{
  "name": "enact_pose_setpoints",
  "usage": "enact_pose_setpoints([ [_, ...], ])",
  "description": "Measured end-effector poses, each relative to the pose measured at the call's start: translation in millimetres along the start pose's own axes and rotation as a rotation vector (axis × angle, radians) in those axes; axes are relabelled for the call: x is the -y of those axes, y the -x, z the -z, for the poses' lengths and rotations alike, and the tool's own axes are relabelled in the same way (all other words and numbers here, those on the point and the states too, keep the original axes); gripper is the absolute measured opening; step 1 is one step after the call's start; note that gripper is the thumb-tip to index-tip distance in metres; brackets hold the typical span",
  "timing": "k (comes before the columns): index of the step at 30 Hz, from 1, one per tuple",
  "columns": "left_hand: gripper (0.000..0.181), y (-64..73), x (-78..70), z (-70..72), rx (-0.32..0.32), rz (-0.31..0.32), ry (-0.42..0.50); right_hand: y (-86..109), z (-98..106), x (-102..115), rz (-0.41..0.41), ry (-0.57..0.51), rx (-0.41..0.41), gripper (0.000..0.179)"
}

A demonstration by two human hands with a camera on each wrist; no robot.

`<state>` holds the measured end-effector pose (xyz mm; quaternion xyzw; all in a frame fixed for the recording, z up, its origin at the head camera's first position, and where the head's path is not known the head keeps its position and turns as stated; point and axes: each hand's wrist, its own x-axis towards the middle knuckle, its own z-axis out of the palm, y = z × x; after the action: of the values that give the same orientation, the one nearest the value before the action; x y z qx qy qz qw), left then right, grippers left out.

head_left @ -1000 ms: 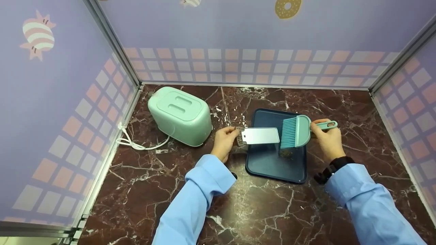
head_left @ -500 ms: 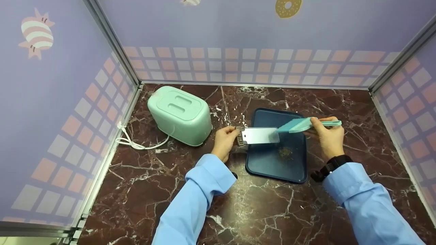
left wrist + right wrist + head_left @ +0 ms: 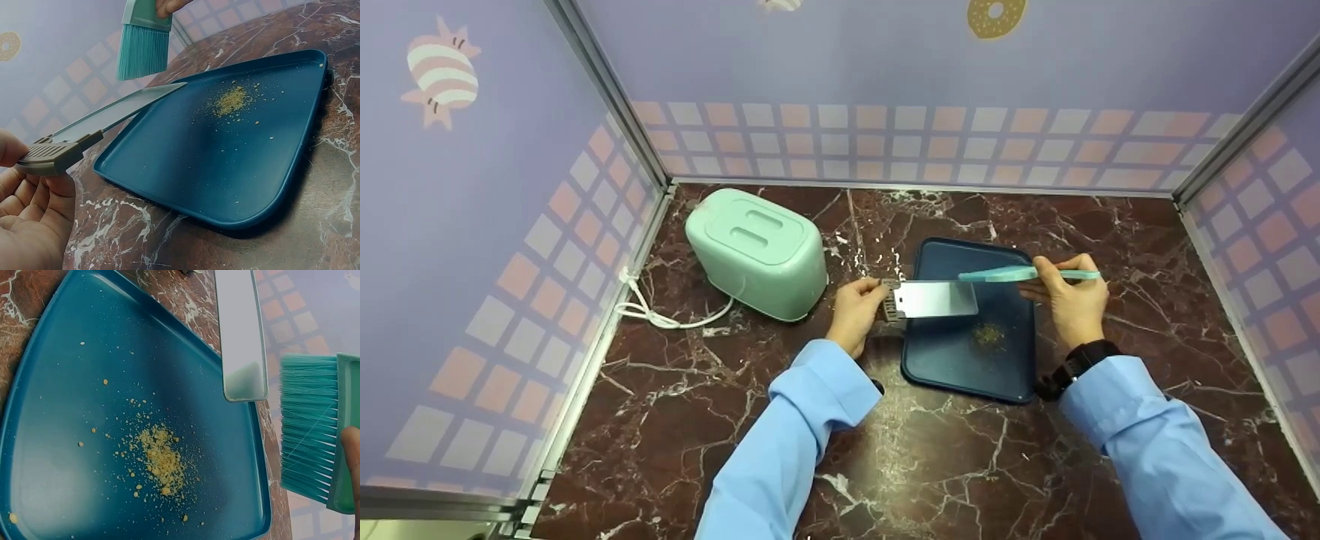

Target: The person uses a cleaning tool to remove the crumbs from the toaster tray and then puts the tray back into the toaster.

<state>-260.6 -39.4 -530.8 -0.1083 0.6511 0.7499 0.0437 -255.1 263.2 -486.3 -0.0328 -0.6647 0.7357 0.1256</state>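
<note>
My left hand [image 3: 855,311] pinches the brown ridged end of a flat metal crumb tray [image 3: 936,299], which reaches over the left part of a dark blue tray [image 3: 960,375]. My right hand [image 3: 1076,296] grips the handle of a mint-green hand brush [image 3: 997,274]. Seen edge-on in the head view, the brush has its tip by the crumb tray's far right edge. Its teal bristles [image 3: 143,53] hang above the crumb tray's free end in the left wrist view. Yellowish crumbs [image 3: 163,461] lie in a loose pile on the blue tray, with finer bits scattered around.
A mint-green toaster [image 3: 757,255] stands at the back left, its white cord [image 3: 656,321] looped toward the left wall. Patterned panels [image 3: 930,142] enclose the dark marble tabletop [image 3: 930,465] at the back and sides.
The brush has turned from lying face-up to edge-on and swung left and away, over the crumb tray's free end. The crumb pile it partly covered now shows. The left hand stays nearly still.
</note>
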Motion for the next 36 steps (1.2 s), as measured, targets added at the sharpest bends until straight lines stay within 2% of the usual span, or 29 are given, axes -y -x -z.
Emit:
enact_pose_setpoints([
  [5, 0.022, -0.5, 0.7, -0.2, 0.006, 0.001, 0.000, 0.7, 0, -3, 0.002, 0.020, 0.005, 0.031],
  [11, 0.026, -1.1, -0.1, -0.6, 0.016, 0.007, 0.013, 2.9, 3, -6, -0.034, 0.060, 0.007, 0.032],
  [18, 0.024, -2.3, -1.1, 1.0, 0.014, 0.013, 0.025, 7.6, 12, -8, -0.064, 0.106, 0.050, 0.034],
  [26, 0.028, -3.4, -1.0, 3.2, 0.003, 0.021, 0.024, 10.1, 20, -10, -0.113, 0.107, 0.075, 0.038],
  [36, 0.029, -2.2, -2.3, 3.3, -0.021, 0.004, -0.009, 11.7, 24, -12, -0.118, 0.051, 0.084, 0.035],
])
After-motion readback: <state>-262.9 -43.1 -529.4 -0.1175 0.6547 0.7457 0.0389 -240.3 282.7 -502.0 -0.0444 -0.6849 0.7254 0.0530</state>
